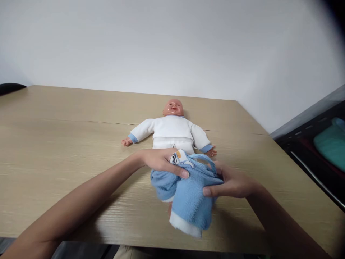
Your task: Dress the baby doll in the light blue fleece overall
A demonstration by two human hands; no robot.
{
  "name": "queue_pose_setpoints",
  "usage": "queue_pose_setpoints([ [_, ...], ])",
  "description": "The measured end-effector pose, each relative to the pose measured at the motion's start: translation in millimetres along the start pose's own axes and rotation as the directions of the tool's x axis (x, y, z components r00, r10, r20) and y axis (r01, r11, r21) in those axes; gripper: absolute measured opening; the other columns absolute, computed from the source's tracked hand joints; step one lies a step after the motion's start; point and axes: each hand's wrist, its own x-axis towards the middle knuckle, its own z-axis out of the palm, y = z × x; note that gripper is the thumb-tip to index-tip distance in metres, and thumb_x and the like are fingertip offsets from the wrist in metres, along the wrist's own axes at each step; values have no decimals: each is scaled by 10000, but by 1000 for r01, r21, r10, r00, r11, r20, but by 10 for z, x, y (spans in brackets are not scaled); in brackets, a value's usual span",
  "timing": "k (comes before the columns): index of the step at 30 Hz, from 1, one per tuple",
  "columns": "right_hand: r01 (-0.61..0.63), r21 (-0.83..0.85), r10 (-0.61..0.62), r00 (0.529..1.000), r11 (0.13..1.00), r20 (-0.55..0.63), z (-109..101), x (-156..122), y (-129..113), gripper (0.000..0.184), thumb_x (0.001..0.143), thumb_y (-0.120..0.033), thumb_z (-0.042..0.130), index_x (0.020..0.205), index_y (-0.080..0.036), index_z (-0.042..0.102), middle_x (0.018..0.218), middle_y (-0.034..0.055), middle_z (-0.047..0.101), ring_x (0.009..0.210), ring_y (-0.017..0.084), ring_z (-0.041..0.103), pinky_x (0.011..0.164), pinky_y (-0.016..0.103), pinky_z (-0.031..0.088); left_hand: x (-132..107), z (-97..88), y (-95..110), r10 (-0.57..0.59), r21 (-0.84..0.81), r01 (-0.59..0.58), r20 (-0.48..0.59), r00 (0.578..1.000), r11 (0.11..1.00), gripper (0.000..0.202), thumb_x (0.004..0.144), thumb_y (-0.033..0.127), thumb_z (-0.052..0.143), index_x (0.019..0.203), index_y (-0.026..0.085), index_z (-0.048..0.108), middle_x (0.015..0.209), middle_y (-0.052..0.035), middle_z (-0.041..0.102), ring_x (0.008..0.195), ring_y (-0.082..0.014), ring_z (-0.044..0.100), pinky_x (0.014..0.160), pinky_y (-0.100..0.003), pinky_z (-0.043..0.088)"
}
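Observation:
A baby doll (173,126) lies on its back on the table, its bald head away from me and its arms spread. It wears a white long-sleeved top with blue cuffs. Around its lower legs are blue fleece overalls (192,201) with white hems, a blue strap and an animal patch at the top. My left hand (164,162) grips the overalls' upper edge by the patch, thumb on top. On the other side my right hand (231,180) pinches the fabric, its fingers partly hidden behind the cloth. The doll's feet are mostly covered.
The wooden table (67,144) has a seam running across it and stands against a white wall (161,46). A black chair back (12,88) shows at the far left. To the right is a dark rack or chair with a teal cloth (331,144).

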Motion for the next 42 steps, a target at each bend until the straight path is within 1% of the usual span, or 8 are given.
queue_pose_setpoints([
  [4,35,318,-16,998,947,-62,88,72,123,495,859,-641,896,1148,-250,804,1021,26,769,922,199,720,814,301,614,-16,-5,1,-35,-49,36,26,999,998,392,928,539,842,1004,165,751,975,-57,790,892,-209,737,853,-292,625],
  [9,-38,497,120,984,867,-134,183,152,274,571,837,-716,889,1145,-248,780,993,27,766,841,168,707,768,274,585,-24,-30,3,0,-138,10,67,998,990,491,715,409,1007,1075,158,788,1081,-76,829,995,-260,779,937,-338,656],
  [13,-63,349,33,995,935,89,143,139,190,538,936,-679,815,1226,-228,766,1047,30,767,908,168,719,815,260,591,-27,-47,39,-20,-108,25,49,999,994,444,775,361,971,1139,161,812,991,-42,842,1027,-256,791,1045,-355,632],
  [18,-18,384,-140,915,923,379,119,117,135,790,788,-598,959,1395,-175,683,1126,88,790,968,223,738,924,335,605,-42,-46,35,0,-125,13,101,995,992,274,916,401,867,1009,145,834,1002,-64,846,1074,-233,791,1037,-292,617],
  [25,48,387,-53,999,921,2,61,86,493,580,892,-702,850,1151,-192,754,988,34,728,830,159,657,760,257,546,-39,0,53,-78,-64,83,80,994,995,353,821,395,954,1047,159,818,1082,-80,857,1004,-251,801,964,-334,657],
  [31,25,232,-10,998,972,-63,52,95,417,514,1015,-714,690,1051,-206,766,956,42,733,844,190,677,803,314,593,-65,-52,105,-86,-34,91,138,987,995,460,806,412,971,1161,161,820,1090,-59,850,1077,-256,784,997,-332,648],
  [38,83,14,-81,993,996,-81,173,165,39,606,866,-489,931,1381,-256,714,1262,72,792,1175,307,759,1042,428,613,-78,-84,14,-56,40,54,61,997,998,603,758,427,972,1271,177,776,1074,-37,844,1038,-269,773,1046,-391,621],
  [42,86,-85,-109,937,993,-331,127,270,126,541,866,-428,903,1336,-226,727,1249,73,805,1150,299,753,1024,409,596,-110,-102,-55,-88,34,90,-51,995,995,657,726,473,969,1271,171,762,1076,-59,838,1027,-301,771,1070,-462,606],
])
